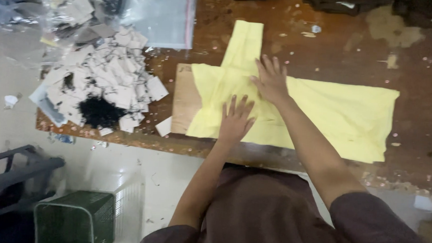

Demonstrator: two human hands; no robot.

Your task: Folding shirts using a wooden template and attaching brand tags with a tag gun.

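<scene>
A pale yellow garment (334, 113) lies spread flat on the brown wooden table (328, 48), partly over a thin wooden board (183, 97). One folded part of the garment (244, 41) points away from me. My left hand (236, 118) presses flat on the cloth near the table's front edge, fingers apart. My right hand (271, 80) rests flat on the cloth just beyond it, fingers spread, holding nothing.
A heap of pale card tags (105, 76) with a black tangle of strings (98, 111) covers the table's left end. Clear plastic bags (157, 15) lie behind it. Dark cloth (340, 2) sits at the far edge. A green wire basket (75, 217) stands on the floor at the left.
</scene>
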